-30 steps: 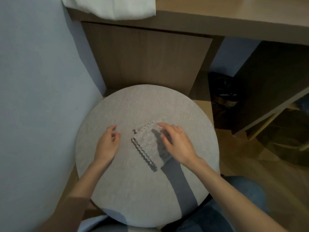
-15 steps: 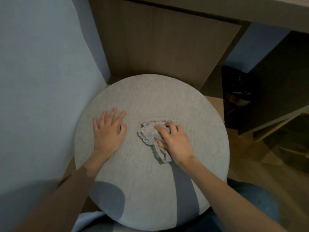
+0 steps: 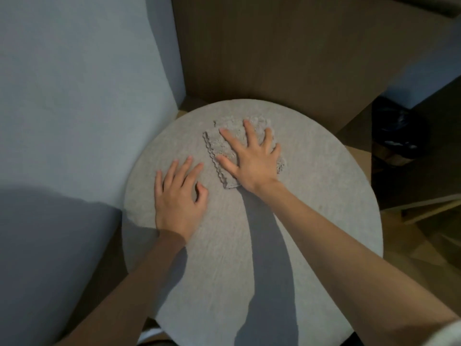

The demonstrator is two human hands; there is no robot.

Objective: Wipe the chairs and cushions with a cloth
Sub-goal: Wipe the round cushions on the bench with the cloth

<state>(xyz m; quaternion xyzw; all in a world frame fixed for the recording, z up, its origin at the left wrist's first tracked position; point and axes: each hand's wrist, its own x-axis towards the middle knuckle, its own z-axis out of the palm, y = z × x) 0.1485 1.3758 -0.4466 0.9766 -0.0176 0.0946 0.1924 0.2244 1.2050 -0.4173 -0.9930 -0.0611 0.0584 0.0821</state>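
A round stool with a light grey fabric cushion (image 3: 311, 221) fills the middle of the view. A small grey cloth (image 3: 219, 146) with a wavy edge lies flat on the far part of the cushion. My right hand (image 3: 252, 161) presses on the cloth with its fingers spread and straight, covering much of it. My left hand (image 3: 178, 196) rests flat on the bare cushion just left of the cloth, fingers straight, thumb bent inward.
A pale blue wall (image 3: 74, 96) runs close along the left of the stool. A brown wooden panel (image 3: 274, 51) stands right behind it. Dark shelving and a wooden floor (image 3: 411, 186) lie to the right.
My right hand has gone from bunching the cloth to pressing it flat with spread fingers, and has pushed it toward the far side of the cushion. My left hand stays flat on the cushion.
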